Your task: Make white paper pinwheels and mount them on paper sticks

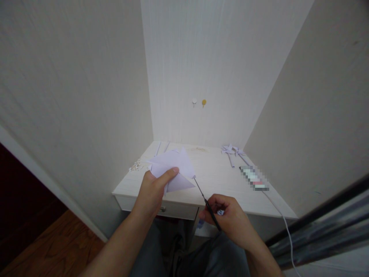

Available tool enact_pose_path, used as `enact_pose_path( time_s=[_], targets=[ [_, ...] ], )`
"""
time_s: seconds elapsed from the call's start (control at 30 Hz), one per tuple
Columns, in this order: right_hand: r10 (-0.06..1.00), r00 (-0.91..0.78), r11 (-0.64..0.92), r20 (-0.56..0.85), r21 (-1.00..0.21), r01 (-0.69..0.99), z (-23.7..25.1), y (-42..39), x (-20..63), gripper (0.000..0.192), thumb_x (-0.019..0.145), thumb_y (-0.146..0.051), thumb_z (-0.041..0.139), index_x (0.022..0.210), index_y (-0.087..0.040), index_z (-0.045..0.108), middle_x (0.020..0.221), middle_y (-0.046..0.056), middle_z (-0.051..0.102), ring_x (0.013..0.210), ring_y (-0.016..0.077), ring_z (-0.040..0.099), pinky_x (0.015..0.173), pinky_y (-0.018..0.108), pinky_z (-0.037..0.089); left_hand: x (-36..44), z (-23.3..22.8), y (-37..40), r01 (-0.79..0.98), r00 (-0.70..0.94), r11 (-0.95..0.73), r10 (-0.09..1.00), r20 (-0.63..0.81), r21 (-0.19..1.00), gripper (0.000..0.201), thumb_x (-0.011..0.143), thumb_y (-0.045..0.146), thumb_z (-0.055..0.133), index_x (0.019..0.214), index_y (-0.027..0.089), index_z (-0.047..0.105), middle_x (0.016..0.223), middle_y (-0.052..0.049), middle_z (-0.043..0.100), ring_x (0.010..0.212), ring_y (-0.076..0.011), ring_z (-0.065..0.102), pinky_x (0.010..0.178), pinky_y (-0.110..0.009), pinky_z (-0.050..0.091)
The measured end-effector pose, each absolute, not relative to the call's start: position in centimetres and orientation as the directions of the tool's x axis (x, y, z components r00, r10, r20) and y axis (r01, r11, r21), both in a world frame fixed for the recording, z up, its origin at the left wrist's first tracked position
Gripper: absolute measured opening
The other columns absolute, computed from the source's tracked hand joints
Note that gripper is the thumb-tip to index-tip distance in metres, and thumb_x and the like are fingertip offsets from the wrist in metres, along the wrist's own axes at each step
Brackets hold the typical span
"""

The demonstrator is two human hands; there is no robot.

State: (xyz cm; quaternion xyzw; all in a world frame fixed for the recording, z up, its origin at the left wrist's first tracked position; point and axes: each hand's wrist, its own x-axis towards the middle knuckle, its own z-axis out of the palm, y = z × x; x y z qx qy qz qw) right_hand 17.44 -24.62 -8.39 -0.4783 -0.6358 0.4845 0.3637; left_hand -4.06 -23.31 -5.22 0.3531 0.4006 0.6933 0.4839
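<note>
Left hand (152,190) pinches folded paper (175,169); right hand (230,219) grips what look like scissors (206,202); no legible writing.

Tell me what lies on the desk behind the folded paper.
Past the folded paper in the left hand: paper strips and small white bits on the desk. Anything directly behind it is hidden.

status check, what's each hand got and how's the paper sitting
Left hand pinches folded pale lilac paper above white desk. Right hand grips small black scissors, tips at the paper's lower corner. Nothing between hands.
</note>
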Motion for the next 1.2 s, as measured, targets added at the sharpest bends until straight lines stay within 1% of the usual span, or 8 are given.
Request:
enact_pose_path(
  time_s=[0.17,0.27,0.43,0.57,0.73,0.93,1.1,1.2],
  targets=[
    [0.960,-0.278,0.052,-0.025,-0.963,0.266,-8.7,-24.3,17.4,0.039,0.062,-0.046,0.091,0.062,-0.018,0.063,0.056,-0.003,0.055,0.055,0.0120,0.043,0.050,0.024,0.032,-4.1,-5.5,-23.1,-0.381,-0.290,-0.209,0.952,0.098,0.900,0.064,0.067,0.035,0.091,0.123,0.011,0.073,0.107,-0.011,0.081,0.102,-0.0304,0.075,0.090,-0.038,0.059],
    [0.962,-0.271,0.052,-0.024,-0.961,0.270,-8.7,-24.2,17.4,0.041,0.061,-0.047,0.091,0.062,-0.018,0.063,0.056,-0.003,0.054,0.055,0.0119,0.042,0.050,0.024,0.031,-4.1,-5.5,-22.9,-0.385,-0.297,-0.213,0.950,0.098,0.898,0.060,0.067,0.035,0.091,0.120,0.012,0.075,0.107,-0.011,0.081,0.103,-0.0300,0.074,0.091,-0.037,0.058],
    [0.962,-0.271,0.049,-0.026,-0.963,0.264,-8.8,-24.2,17.3,0.040,0.062,-0.047,0.091,0.061,-0.018,0.062,0.056,-0.003,0.054,0.054,0.0118,0.042,0.050,0.025,0.030,-4.0,-5.6,-22.9,-0.386,-0.303,-0.213,0.948,0.095,0.897,0.057,0.066,0.035,0.091,0.115,0.012,0.076,0.106,-0.010,0.081,0.102,-0.0293,0.074,0.091,-0.037,0.058],
    [0.962,-0.274,0.058,-0.015,-0.965,0.257,-9.0,-24.2,17.4,0.040,0.063,-0.045,0.090,0.061,-0.019,0.060,0.055,-0.004,0.051,0.054,0.0115,0.040,0.049,0.024,0.029,-3.9,-5.6,-22.9,-0.389,-0.303,-0.216,0.948,0.096,0.896,0.056,0.065,0.035,0.091,0.114,0.012,0.077,0.107,-0.010,0.081,0.101,-0.0295,0.075,0.090,-0.037,0.059],
    [0.963,-0.270,0.045,-0.028,-0.964,0.263,-9.1,-24.1,17.4,0.041,0.063,-0.046,0.090,0.062,-0.018,0.059,0.057,-0.003,0.052,0.056,0.0114,0.041,0.051,0.024,0.030,-4.0,-5.8,-22.7,-0.375,-0.298,-0.214,0.949,0.101,0.902,0.055,0.066,0.035,0.090,0.113,0.011,0.077,0.109,-0.011,0.081,0.104,-0.0311,0.074,0.092,-0.038,0.059],
    [0.966,-0.258,0.042,-0.031,-0.961,0.272,-8.9,-24.0,17.4,0.043,0.062,-0.046,0.089,0.059,-0.019,0.056,0.054,-0.005,0.048,0.054,0.0105,0.038,0.050,0.024,0.027,-3.9,-5.8,-22.6,-0.370,-0.312,-0.219,0.945,0.102,0.903,0.055,0.066,0.035,0.090,0.113,0.011,0.077,0.109,-0.011,0.081,0.107,-0.0317,0.074,0.094,-0.038,0.058],
    [0.966,-0.257,0.042,-0.037,-0.954,0.296,-9.3,-23.9,17.6,0.044,0.061,-0.047,0.088,0.058,-0.020,0.054,0.053,-0.005,0.049,0.053,0.0105,0.038,0.048,0.024,0.027,-3.8,-6.3,-22.2,-0.385,-0.308,-0.207,0.947,0.086,0.899,0.053,0.066,0.034,0.089,0.113,0.011,0.077,0.110,-0.012,0.081,0.104,-0.0303,0.074,0.094,-0.038,0.058],
    [0.958,-0.276,0.021,-0.078,-0.941,0.337,-10.2,-23.5,17.9,0.042,0.061,-0.048,0.088,0.060,-0.020,0.056,0.054,-0.004,0.053,0.053,0.0111,0.042,0.048,0.024,0.028,-4.0,-7.2,-21.5,-0.390,-0.335,-0.213,0.939,0.077,0.896,0.053,0.065,0.033,0.090,0.112,0.013,0.076,0.110,-0.012,0.081,0.106,-0.0301,0.074,0.098,-0.039,0.057]
  ],
)
